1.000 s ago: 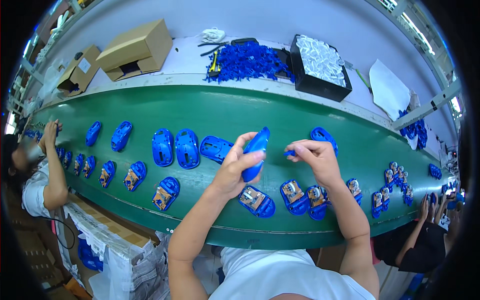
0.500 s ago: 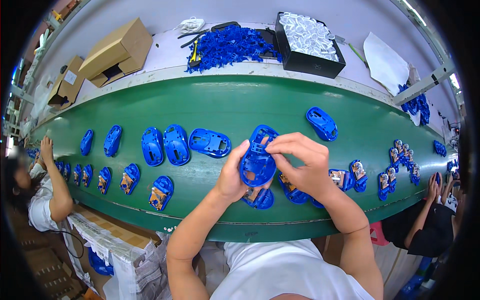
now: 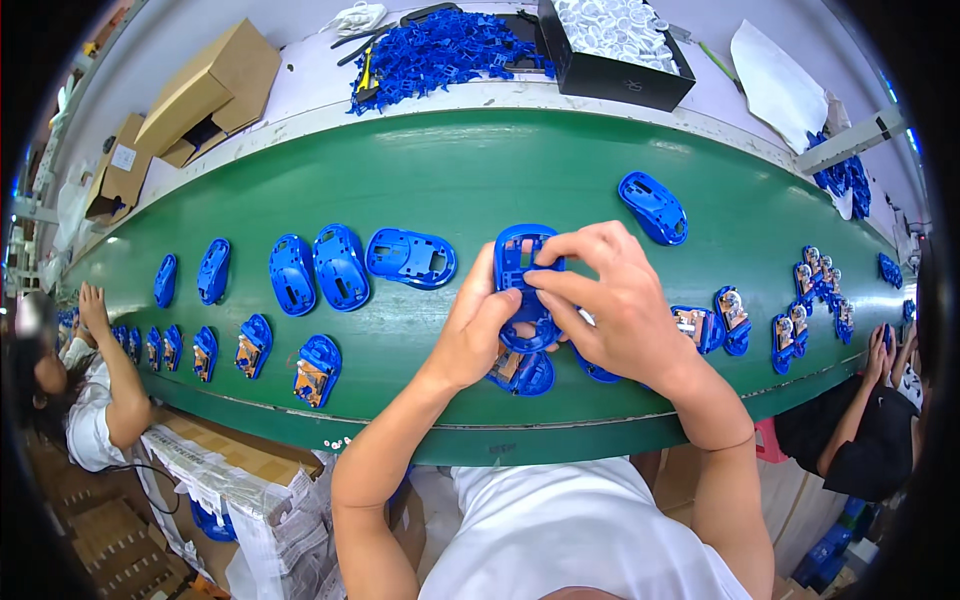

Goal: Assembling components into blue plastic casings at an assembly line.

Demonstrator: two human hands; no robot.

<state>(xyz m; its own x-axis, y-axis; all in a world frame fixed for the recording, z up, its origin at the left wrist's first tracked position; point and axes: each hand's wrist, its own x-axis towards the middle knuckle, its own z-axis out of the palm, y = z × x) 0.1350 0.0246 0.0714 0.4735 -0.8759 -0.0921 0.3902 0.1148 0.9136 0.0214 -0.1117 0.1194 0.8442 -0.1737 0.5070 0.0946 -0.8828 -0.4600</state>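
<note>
My left hand (image 3: 470,330) is closed around the left side of a blue computer mouse shell (image 3: 512,264), its thumb lying over the inner face. The shell is tilted up above the belt, its ribbed, slotted inside showing. With thumb and index finger pinched, my right hand (image 3: 628,305) presses into the middle of the shell; whatever is between these fingertips is too small or hidden to make out. Under my hands a mouse base with a brown circuit board (image 3: 527,376) lies partly covered. Another blue base (image 3: 595,369) shows beside it, below my right hand.
On the green conveyor belt (image 3: 480,175) lie several empty mouse shells (image 3: 342,266) and bases with boards (image 3: 317,371). Behind it are a pile of small blue plastic parts (image 3: 440,60), a black box (image 3: 625,80) of clear pieces and a cardboard box (image 3: 215,90). Co-workers sit at both sides.
The shell has turned more upright in my left hand, whose thumb has moved onto its inner face. My right fingertips have moved from the shell's upper edge into its middle. The view has shifted slightly.
</note>
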